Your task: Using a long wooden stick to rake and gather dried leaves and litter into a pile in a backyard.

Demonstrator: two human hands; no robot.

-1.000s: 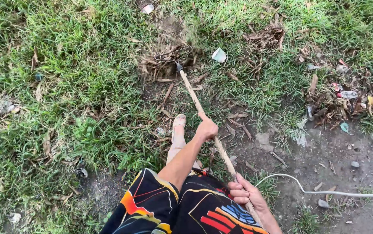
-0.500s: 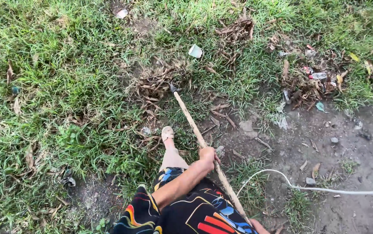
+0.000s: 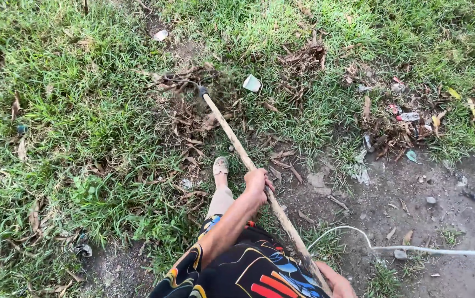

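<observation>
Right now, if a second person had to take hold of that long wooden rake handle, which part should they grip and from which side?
Probably the bare stretch of the wooden handle between the left hand and the rake head, coming from the open grass side. The stick slants up and away there, clear of the foot and leaf litter. Lower down, the left hand wraps it and the right hand holds near the end.

Long pale wooden rake handle (image 3: 248, 161), slanted, dark head (image 3: 201, 91) in dry leaves on grass

Sunlit littered grass (image 3: 83, 110) borders bare dirt (image 3: 441, 221).
</observation>
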